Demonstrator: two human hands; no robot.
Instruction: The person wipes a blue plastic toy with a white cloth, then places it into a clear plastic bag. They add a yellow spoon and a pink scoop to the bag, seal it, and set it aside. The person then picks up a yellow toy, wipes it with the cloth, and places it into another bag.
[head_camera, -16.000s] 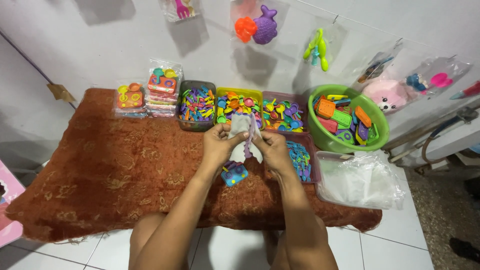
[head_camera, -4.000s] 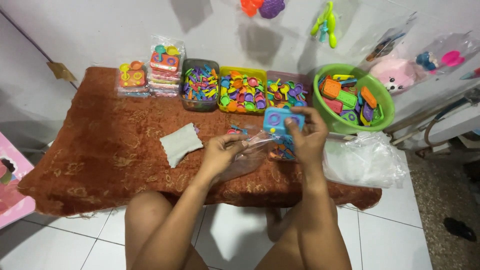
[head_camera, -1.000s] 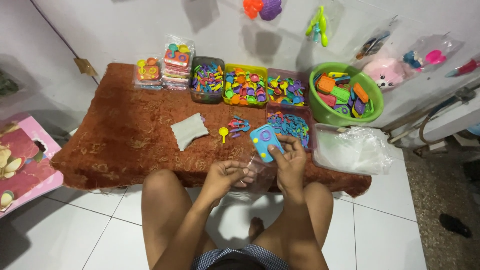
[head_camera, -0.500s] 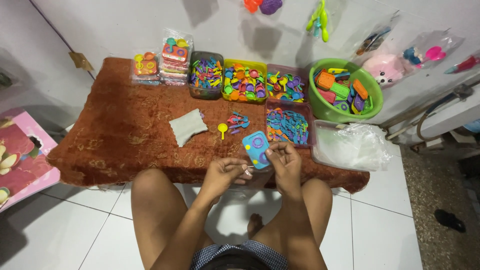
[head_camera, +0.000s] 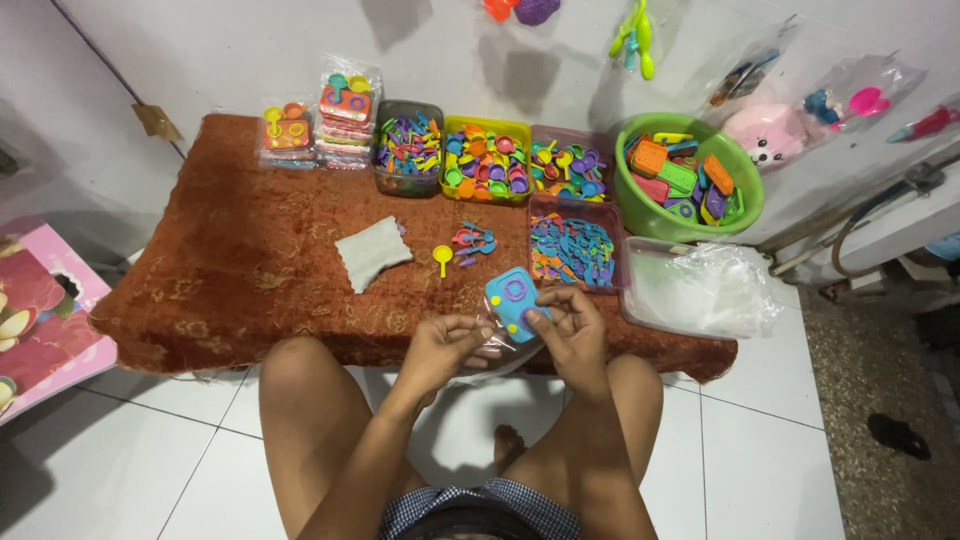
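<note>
My right hand (head_camera: 570, 330) holds a small blue toy phone (head_camera: 511, 296) with purple and yellow buttons, above the front edge of the low table (head_camera: 230, 260). My left hand (head_camera: 445, 345) pinches a clear plastic bag (head_camera: 495, 345) just below the toy. A folded whitish cloth or stack of bags (head_camera: 371, 252), a yellow toy spoon (head_camera: 442, 258) and several small coloured toy pieces (head_camera: 472, 240) lie on the brown-red table cover in front of me.
Along the back stand packed toy sets (head_camera: 345, 108), three bins of small plastic toys (head_camera: 487, 160) and a green basin of toy phones (head_camera: 688, 180). A tray of blue pieces (head_camera: 575, 250) and a bin of clear bags (head_camera: 700, 290) sit at right. Bagged toys hang on the wall.
Both hands have drawn a little nearer to me, holding the blue toy and the bag at the table's front edge. The view has shifted slightly.
</note>
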